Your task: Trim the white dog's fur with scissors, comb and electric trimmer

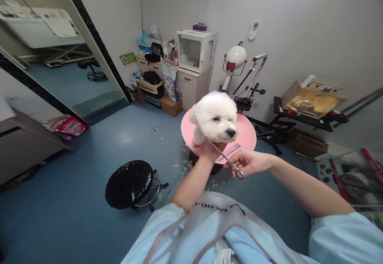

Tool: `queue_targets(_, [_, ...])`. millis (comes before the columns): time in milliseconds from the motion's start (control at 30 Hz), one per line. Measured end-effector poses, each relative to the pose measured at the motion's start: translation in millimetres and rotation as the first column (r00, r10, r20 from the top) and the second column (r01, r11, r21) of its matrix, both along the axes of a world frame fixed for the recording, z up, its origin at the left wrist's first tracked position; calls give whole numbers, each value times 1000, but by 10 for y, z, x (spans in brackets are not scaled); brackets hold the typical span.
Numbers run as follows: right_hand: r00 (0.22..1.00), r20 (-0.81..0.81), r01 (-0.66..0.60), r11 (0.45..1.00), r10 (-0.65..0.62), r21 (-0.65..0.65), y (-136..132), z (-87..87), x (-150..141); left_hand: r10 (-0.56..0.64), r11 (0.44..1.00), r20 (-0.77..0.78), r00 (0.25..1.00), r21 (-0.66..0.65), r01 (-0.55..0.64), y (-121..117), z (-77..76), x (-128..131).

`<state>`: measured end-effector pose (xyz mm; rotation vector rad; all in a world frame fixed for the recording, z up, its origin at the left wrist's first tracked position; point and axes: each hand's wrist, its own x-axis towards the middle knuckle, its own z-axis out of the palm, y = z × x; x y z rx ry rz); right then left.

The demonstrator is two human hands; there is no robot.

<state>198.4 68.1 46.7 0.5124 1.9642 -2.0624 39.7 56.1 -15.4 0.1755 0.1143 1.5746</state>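
Observation:
A fluffy white dog (214, 114) is on a round pink table (247, 130), its face toward the lower right. My left hand (212, 151) is under the dog's chin, its fingers partly hidden by the fur and closed against the muzzle. Long metal scissors (223, 154) are held in my right hand (243, 162), with thumb and fingers around the handles. Their blades point up and left, along the dog's cheek and over my left wrist. A purple comb (233, 149) lies on the table just beneath the dog's face.
A black stool (130, 184) stands at the left, with white hair tufts on the blue floor (119, 136). Behind are a white glass-fronted cabinet (196, 50), a stand dryer (235, 58) and a pet carrier (149, 85). A wooden box (317, 96) sits at right.

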Motion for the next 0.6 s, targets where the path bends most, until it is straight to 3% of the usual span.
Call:
queue_targets(400, [997,-25,73,997,-73,-13,-104,-108,-94,-16,998,-50,999,-61,13,50,-126,22])
queue_targets(600, [992,-28,124,992,-124,27,-56,-179,-163,-25,1000,-32,999,-8,25,88,-113,53])
